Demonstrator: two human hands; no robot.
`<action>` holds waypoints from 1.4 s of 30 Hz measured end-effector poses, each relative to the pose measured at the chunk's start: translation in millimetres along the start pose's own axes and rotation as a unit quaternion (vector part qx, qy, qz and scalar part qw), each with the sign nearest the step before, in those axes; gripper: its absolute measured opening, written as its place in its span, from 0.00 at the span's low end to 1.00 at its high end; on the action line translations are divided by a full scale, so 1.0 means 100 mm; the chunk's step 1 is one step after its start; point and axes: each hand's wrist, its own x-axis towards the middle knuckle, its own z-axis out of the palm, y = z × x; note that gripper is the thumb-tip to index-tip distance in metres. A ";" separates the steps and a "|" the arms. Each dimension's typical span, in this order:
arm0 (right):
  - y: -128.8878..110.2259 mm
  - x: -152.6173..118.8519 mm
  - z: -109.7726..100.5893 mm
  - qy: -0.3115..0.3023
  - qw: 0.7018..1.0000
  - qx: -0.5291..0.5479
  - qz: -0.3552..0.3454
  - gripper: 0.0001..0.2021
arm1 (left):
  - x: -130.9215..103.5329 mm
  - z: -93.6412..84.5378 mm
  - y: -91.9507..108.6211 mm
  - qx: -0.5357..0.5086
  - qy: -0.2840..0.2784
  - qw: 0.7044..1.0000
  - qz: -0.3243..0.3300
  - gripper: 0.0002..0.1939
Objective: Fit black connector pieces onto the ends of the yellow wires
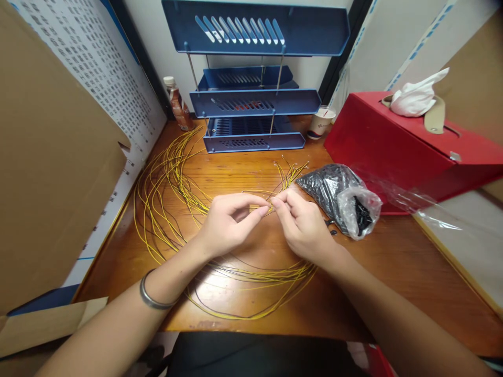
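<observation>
My left hand [231,222] and my right hand [296,222] meet fingertip to fingertip over the middle of the table. Both are closed in a pinch at the end of a thin wire, though the fingers hide most of what lies between them. Under and around them loops a loose coil of yellow and dark wires [173,178], spreading left and toward the front edge. Beyond my right hand, several wire ends [291,173] fan out. Close on the right lies a clear plastic bag [334,191] full of small black parts, its mouth open, with a few black pieces beside it.
A blue tiered tray rack [255,99] stands at the back, with a bottle [178,104] on its left and a paper cup [320,123] on its right. A red box [393,141] with a tissue on top fills the right side. Cardboard [51,157] borders the left.
</observation>
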 end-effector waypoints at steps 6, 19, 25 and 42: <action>0.00 0.00 0.03 0.007 1.000 0.010 0.008 0.12 | 0.01 0.00 -0.02 0.055 0.022 0.997 0.055 0.04; 0.01 0.02 -0.07 0.017 0.997 0.071 0.034 0.14 | 0.01 -0.01 -0.01 0.029 0.049 0.998 0.004 0.06; 0.06 0.02 -0.07 0.029 0.997 0.031 -0.060 0.10 | 0.01 -0.01 -0.02 0.020 0.046 0.999 0.013 0.05; 0.02 0.02 -0.04 -0.010 0.999 0.042 0.016 0.09 | 0.03 -0.02 -0.03 0.049 0.041 0.997 0.033 0.05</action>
